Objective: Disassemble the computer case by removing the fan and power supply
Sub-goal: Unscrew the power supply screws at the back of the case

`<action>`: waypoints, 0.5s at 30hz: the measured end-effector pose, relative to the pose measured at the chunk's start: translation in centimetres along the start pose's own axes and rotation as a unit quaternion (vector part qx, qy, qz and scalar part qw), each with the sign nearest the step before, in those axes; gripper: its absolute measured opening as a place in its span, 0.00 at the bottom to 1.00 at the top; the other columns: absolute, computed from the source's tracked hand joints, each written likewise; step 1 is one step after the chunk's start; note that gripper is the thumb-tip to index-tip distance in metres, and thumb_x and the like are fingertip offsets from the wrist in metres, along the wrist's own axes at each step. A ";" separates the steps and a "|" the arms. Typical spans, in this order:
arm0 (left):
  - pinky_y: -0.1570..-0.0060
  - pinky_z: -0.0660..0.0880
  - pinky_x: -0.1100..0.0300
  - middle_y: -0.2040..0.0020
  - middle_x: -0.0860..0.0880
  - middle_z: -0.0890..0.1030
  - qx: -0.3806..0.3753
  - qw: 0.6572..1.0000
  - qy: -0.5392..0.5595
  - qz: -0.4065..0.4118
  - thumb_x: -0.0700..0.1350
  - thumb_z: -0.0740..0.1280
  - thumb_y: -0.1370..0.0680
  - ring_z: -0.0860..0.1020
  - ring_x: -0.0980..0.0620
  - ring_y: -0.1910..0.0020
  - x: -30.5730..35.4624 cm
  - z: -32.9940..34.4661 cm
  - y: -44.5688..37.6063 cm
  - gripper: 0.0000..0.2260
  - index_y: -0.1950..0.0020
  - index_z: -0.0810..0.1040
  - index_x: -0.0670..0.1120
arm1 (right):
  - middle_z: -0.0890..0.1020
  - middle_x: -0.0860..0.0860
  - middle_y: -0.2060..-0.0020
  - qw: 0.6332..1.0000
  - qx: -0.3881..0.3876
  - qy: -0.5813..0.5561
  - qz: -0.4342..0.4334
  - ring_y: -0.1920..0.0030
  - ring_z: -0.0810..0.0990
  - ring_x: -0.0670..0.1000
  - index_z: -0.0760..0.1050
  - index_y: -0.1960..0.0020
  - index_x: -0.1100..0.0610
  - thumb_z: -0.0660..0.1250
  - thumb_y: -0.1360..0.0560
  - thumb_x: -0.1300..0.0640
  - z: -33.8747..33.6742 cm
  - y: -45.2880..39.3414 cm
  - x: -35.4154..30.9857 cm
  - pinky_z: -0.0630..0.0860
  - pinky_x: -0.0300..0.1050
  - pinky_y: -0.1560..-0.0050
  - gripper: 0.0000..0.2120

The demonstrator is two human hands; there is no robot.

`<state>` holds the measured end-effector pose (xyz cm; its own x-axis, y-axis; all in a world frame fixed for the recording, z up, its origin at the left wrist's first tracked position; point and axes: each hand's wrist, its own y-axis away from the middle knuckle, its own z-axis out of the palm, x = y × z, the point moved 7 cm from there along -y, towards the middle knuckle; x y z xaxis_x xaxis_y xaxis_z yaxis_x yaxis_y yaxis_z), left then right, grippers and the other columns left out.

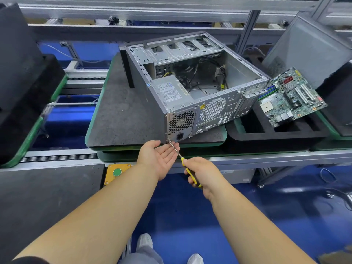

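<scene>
An open grey computer case (144, 96) lies on its side on a dark pallet (118, 119), rear panel facing me. The power supply (171, 90) sits in the near left corner, its vent grille and socket showing at the back. My right hand (202, 172) grips a yellow-and-black screwdriver (188, 172) whose tip meets a screw at the lower left corner of the power supply's rear plate. My left hand (158, 155) is held palm up, fingers straight, just under the screwdriver tip. Loose cables lie inside the case. I cannot make out a fan.
A green motherboard (291, 96) rests on a black foam tray (276, 134) at the right. Black foam blocks (22, 88) stand at the left. An orange box with a green button (117, 172) is fixed below the conveyor rail. A blue floor lies below.
</scene>
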<state>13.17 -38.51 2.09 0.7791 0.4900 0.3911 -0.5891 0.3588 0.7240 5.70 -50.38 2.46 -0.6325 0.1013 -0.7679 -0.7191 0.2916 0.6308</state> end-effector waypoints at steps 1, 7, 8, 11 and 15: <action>0.49 0.77 0.54 0.49 0.39 0.85 0.000 1.000 -0.001 0.000 0.47 0.56 0.19 0.82 0.44 0.47 0.0 0.0 0.0 0.19 0.43 0.79 0.35 | 0.78 0.51 0.63 1.000 0.001 0.001 -0.020 0.73 0.73 0.47 0.77 0.52 0.55 0.67 0.21 0.49 -0.1 0.0 0.0 0.69 0.39 0.73 0.09; 0.48 0.77 0.54 0.49 0.39 0.85 0.004 1.000 -0.007 0.004 0.47 0.57 0.19 0.82 0.44 0.47 0.0 0.0 0.0 0.18 0.42 0.79 0.35 | 0.76 0.50 0.66 0.999 0.009 -0.027 -0.030 0.74 0.72 0.45 0.76 0.51 0.55 0.71 0.23 0.50 0.0 -0.2 0.3 0.72 0.39 0.72 0.08; 0.49 0.78 0.54 0.49 0.39 0.85 0.006 1.000 -0.008 0.003 0.47 0.57 0.19 0.82 0.44 0.47 0.0 0.0 0.0 0.18 0.42 0.79 0.35 | 0.76 0.51 0.66 0.999 0.007 -0.044 -0.015 0.75 0.72 0.45 0.77 0.52 0.55 0.70 0.23 0.49 0.2 -0.1 0.3 0.72 0.39 0.72 0.09; 0.50 0.77 0.54 0.49 0.40 0.85 0.008 1.000 -0.009 0.004 0.47 0.57 0.19 0.82 0.45 0.47 -0.1 0.0 0.0 0.18 0.43 0.79 0.36 | 0.79 0.53 0.66 0.993 0.003 -0.106 0.059 0.74 0.73 0.46 0.80 0.54 0.59 0.66 0.21 0.47 0.5 0.4 0.7 0.72 0.39 0.71 0.15; 0.51 0.78 0.54 0.49 0.40 0.85 0.007 1.000 -0.007 0.006 0.47 0.57 0.19 0.83 0.44 0.47 -0.1 -0.1 -0.1 0.18 0.43 0.79 0.36 | 0.80 0.53 0.67 0.992 -0.001 -0.097 0.084 0.72 0.74 0.47 0.82 0.54 0.61 0.60 0.18 0.50 0.5 0.5 1.0 0.72 0.38 0.70 0.18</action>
<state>13.10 -38.51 1.94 0.7748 0.4837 0.4071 -0.5953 0.3412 0.7275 4.86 -49.63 1.93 -0.6758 0.3299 -0.6591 -0.6089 0.2540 0.7515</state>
